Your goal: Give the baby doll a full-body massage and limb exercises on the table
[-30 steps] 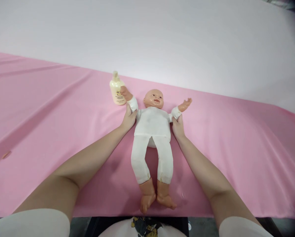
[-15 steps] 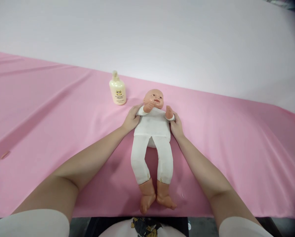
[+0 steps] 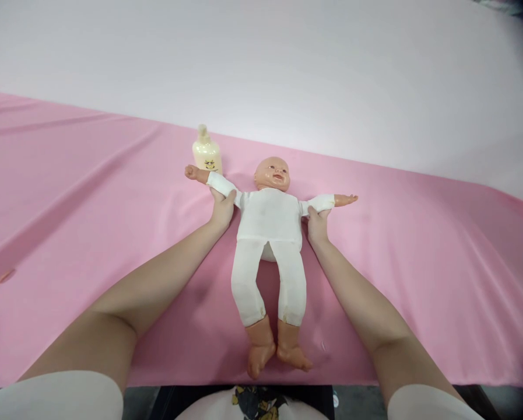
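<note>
A baby doll [image 3: 269, 216] with a white cloth body lies on its back, its feet toward me and its arms stretched out sideways. My left hand [image 3: 223, 207] is closed around the doll's arm on the left, thumb on top of the sleeve. Around the upper part of the other arm, my right hand [image 3: 318, 224] is closed in the same way. Behind the doll's left-side hand stands a cream pump bottle [image 3: 206, 153], its lower part covered by that arm.
A pink cloth [image 3: 112, 233] with folds covers the table. Beyond it lies a white surface [image 3: 261, 70]. A small orange-brown piece [image 3: 6, 276] rests on the cloth at the far left.
The doll's arms, folded over its chest before, are now spread out to both sides. My hands have moved from beside its torso slightly outward with the arms.
</note>
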`<action>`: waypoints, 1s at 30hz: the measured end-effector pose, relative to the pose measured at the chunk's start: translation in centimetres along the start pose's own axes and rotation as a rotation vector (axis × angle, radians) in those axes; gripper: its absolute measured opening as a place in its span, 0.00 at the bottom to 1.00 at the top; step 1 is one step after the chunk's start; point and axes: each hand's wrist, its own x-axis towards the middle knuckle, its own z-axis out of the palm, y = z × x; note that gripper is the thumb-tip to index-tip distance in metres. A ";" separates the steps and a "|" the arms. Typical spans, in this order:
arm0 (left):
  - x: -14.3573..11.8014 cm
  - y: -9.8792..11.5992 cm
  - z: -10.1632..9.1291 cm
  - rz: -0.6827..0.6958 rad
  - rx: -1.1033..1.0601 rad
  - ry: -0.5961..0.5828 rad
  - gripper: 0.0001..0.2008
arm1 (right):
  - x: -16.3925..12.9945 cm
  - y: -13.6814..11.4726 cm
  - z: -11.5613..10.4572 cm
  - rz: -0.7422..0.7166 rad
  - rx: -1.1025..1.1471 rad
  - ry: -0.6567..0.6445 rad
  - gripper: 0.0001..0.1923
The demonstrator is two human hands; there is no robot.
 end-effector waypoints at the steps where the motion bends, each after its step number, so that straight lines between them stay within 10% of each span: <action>1: -0.1 0.3 0.0 0.008 0.025 0.013 0.30 | 0.0 -0.1 0.0 -0.013 -0.020 0.022 0.27; 10: -0.6 1.7 -0.1 0.276 0.327 -0.206 0.21 | -0.6 -2.4 0.6 -0.211 -0.141 -0.155 0.22; 16: -0.8 2.1 -0.1 0.407 0.480 -0.440 0.32 | -0.8 -2.9 0.8 -0.362 -0.308 -0.262 0.16; 30: 0.0 0.8 0.0 -0.014 0.096 -0.007 0.27 | 0.4 -0.1 0.2 0.108 0.112 0.035 0.22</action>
